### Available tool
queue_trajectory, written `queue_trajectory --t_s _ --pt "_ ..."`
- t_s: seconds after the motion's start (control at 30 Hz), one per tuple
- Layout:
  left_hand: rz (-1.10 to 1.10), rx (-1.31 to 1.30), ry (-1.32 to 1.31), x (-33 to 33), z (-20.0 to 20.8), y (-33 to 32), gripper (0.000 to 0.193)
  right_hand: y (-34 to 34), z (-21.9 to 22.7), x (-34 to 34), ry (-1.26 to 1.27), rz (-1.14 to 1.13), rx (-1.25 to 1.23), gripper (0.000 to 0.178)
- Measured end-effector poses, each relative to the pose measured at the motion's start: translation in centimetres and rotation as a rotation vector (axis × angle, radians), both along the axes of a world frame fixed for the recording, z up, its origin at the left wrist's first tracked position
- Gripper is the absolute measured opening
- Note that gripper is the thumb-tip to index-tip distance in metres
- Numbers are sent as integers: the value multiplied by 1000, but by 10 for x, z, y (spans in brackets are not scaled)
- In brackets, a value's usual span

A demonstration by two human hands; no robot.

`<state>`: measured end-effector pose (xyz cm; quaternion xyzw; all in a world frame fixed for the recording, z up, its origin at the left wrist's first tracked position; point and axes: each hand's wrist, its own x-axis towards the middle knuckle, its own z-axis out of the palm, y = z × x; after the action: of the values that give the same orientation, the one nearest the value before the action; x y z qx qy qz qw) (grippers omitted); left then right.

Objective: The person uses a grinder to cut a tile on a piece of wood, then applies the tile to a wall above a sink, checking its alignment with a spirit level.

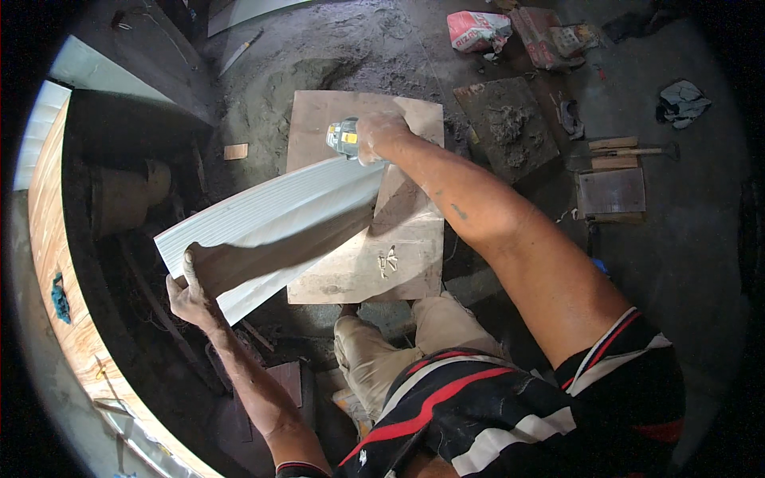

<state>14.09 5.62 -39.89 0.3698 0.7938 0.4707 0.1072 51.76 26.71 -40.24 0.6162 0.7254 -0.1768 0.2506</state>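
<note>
A long pale tile (279,211) with fine grooves along its far edge slants across a wooden board (362,283). Its left end juts out past the board, and my left hand (194,296) is closed on that end, the thumb on top. At the tile's other end, my right hand (381,134) is wrapped round a grey hand-held power tool (343,138) with a yellow label. The tool rests at the tile's far right corner; its underside and any blade are hidden. Shadow from my left arm darkens the tile's middle. Small pale scraps (388,261) lie on the board near me.
Right of the board is a dirty panel (510,119) heaped with mortar. Beyond it lie torn sacks (478,32), and a trowel-like tool (633,151) sits among wood pieces. A bucket (119,199) stands in shadow at left, beside a curved-looking wood-patterned ledge (60,239).
</note>
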Motion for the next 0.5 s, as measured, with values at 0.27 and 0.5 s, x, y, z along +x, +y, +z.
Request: queue_trajectory --t_s 0.27,0.5 --pt "42 -82 48 -2 0 -1 48 1 7 -1 2 22 -12 49" --pt "22 -61 80 -1 0 1 45 0 3 3 18 16 3 49"
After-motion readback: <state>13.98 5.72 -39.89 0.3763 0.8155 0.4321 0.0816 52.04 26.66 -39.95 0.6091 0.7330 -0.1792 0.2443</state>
